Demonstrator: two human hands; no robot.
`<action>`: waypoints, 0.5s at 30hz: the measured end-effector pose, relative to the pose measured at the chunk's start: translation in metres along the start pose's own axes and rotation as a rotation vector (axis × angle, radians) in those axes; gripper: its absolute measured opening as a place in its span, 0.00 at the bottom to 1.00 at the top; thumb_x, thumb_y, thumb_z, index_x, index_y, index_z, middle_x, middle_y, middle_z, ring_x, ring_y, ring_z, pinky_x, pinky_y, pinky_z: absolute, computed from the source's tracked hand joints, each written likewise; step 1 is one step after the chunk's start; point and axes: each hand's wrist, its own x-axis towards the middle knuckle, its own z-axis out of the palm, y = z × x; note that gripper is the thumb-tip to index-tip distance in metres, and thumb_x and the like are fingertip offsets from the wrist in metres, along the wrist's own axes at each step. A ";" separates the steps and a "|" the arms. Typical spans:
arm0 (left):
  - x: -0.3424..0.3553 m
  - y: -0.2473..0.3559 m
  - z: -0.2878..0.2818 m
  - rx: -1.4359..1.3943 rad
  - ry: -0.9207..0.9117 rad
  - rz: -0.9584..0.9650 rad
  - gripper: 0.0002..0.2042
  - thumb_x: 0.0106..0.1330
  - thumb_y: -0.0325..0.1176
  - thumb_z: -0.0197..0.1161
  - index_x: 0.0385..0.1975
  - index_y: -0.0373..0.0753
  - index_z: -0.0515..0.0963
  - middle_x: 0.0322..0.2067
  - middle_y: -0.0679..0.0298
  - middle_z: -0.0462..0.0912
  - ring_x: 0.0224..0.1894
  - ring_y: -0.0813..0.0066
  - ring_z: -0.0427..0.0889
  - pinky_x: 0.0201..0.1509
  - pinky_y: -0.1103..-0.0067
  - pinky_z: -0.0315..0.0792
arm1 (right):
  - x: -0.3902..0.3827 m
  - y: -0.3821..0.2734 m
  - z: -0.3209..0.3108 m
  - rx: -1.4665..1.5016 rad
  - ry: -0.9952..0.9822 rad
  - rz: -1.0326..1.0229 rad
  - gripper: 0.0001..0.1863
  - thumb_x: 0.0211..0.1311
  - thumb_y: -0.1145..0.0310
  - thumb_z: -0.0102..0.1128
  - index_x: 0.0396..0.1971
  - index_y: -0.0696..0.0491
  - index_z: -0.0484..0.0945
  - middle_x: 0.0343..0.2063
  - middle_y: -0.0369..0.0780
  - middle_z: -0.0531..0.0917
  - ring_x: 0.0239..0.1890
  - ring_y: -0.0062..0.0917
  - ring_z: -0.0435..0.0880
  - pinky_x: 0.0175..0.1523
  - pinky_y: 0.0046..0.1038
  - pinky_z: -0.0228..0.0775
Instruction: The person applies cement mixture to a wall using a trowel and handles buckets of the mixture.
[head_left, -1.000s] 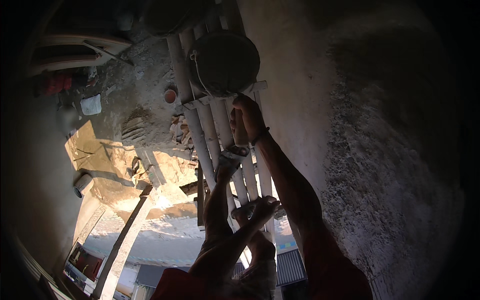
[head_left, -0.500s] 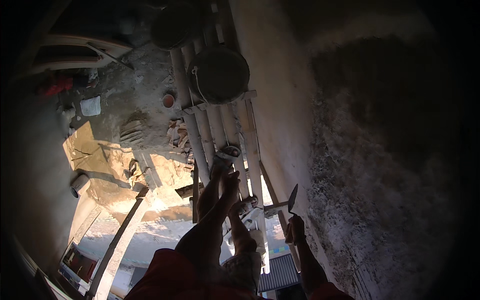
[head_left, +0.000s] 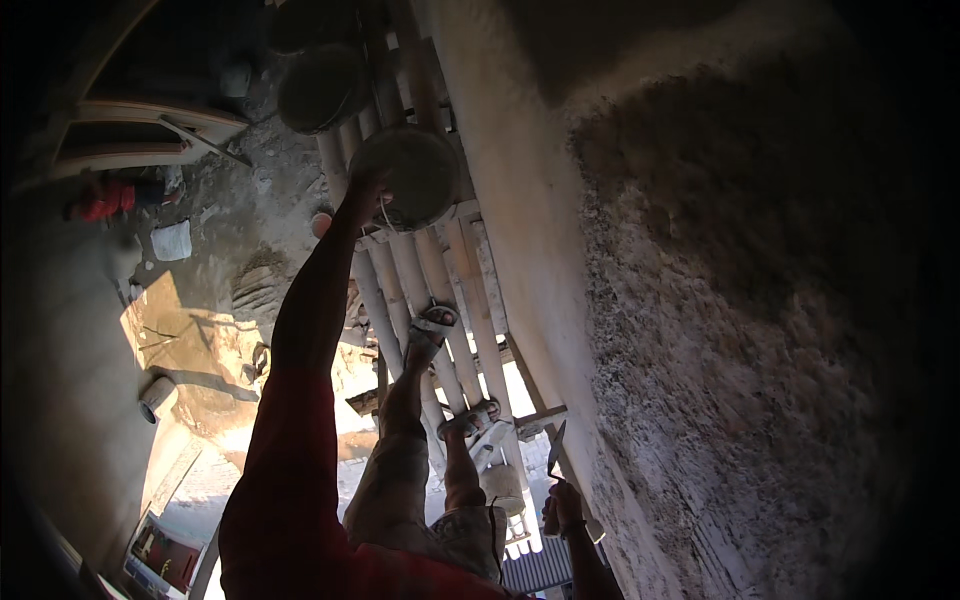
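Observation:
My left hand (head_left: 370, 187) reaches up the picture to a round dark bucket (head_left: 420, 175) on the pole scaffold, its fingers closed at the pale wire handle. The bucket holds dark grey material, apparently mortar. Lower right, my right hand (head_left: 562, 505) grips a trowel (head_left: 556, 445), its pointed blade raised beside the rough wall (head_left: 700, 400). My sandalled feet (head_left: 435, 322) stand on the poles (head_left: 405, 270) between my two hands. My left arm crosses in front of part of the scaffold.
More buckets (head_left: 318, 90) sit farther along the scaffold. Far below are a person in red (head_left: 110, 198), a white sack (head_left: 171, 240), a small orange container (head_left: 321, 225), a pipe (head_left: 158, 398) and rubble. Curved wooden frames (head_left: 150, 118) lie at upper left; a smooth wall band runs along the right.
My left arm has swung up from near my legs to the bucket. My right hand, earlier near the bucket, has dropped to lower right with the trowel. The view has shifted slightly.

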 end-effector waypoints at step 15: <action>-0.106 0.004 0.082 0.125 0.503 -0.434 0.11 0.59 0.47 0.58 0.33 0.48 0.71 0.19 0.67 0.66 0.18 0.74 0.65 0.25 0.72 0.63 | -0.098 0.108 -0.053 0.244 0.203 0.065 0.10 0.54 0.64 0.49 0.26 0.55 0.67 0.12 0.41 0.70 0.10 0.28 0.71 0.14 0.31 0.67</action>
